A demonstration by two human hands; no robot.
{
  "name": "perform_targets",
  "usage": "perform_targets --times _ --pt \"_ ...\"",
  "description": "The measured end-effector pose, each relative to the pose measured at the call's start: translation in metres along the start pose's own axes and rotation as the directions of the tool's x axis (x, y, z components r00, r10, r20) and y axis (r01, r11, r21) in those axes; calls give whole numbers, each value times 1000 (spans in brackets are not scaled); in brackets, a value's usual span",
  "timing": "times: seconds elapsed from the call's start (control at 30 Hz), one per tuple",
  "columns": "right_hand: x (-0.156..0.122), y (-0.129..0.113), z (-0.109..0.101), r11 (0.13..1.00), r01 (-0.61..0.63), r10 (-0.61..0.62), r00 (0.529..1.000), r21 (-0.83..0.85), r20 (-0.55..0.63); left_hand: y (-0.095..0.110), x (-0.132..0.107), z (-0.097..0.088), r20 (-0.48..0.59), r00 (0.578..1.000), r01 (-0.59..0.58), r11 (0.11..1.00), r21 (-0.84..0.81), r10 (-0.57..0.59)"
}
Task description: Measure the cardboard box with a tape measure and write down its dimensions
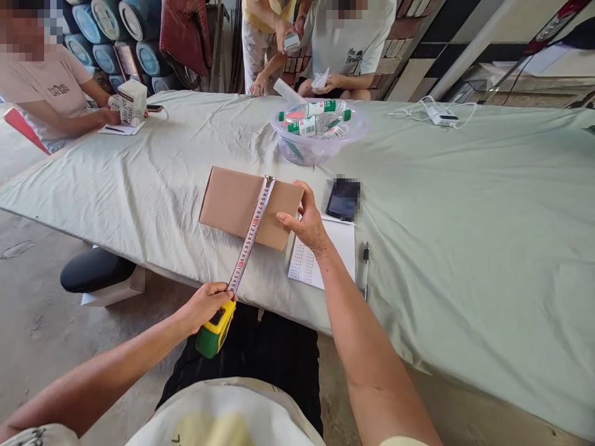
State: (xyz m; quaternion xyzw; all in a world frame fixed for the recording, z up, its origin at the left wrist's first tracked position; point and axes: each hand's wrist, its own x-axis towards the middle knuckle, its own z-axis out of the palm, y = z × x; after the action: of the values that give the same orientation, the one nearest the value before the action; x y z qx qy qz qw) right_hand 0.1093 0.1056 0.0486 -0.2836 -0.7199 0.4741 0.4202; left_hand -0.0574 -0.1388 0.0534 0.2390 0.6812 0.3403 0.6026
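Note:
A flat brown cardboard box (232,201) lies on the pale green cloth of the table (465,235) in front of me. A measuring tape blade (253,230) is stretched across its top, hooked over the far edge. My left hand (204,305) is closed round the yellow and green tape measure case (214,331) just off the table's near edge. My right hand (304,220) rests on the box's right end, fingers curled against its edge, steadying it.
A sheet of paper with rows of figures (320,257), a pen (365,266) and a phone (344,198) lie right of the box. A clear bowl of bottles (318,127) stands behind. Other people sit or stand at the far side; one holds a white carton (131,102).

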Motion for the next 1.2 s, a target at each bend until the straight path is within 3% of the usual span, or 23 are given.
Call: perform_targets --times 0.23,0.4,0.53,0.63,0.73,0.8,0.87,0.97,1.07,1.2 --pt "0 2 0 1000 6 -6 1000 -5 -7 -8 13 9 17 999 35 994 -104 -34" --pt "1 1 0 999 -14 14 1000 32 -26 -2 6 7 50 999 20 995 -96 -15" --pt "1 2 -1 975 -153 144 987 161 67 6 -5 -13 100 995 -27 999 -37 30" --pt "5 8 -3 948 -257 229 961 189 155 14 -10 -41 115 986 -138 973 182 119" --pt "12 14 -5 938 -294 259 947 185 191 31 -14 -71 107 972 -235 802 549 211" --pt "17 15 -8 928 -322 273 931 189 243 47 -14 -89 106 952 -267 614 743 286" --pt "19 14 -12 924 -355 308 912 144 272 66 -11 -104 144 946 -263 432 863 289" --pt "16 7 -22 921 -386 375 913 45 159 91 0 -122 181 941 -253 240 937 286" --pt "1 -2 -30 937 -339 338 941 77 28 109 16 -139 206 939 -237 84 968 274" --pt "-24 -21 -30 972 -234 232 971 24 60 121 32 -153 232 937 -226 -53 973 262"
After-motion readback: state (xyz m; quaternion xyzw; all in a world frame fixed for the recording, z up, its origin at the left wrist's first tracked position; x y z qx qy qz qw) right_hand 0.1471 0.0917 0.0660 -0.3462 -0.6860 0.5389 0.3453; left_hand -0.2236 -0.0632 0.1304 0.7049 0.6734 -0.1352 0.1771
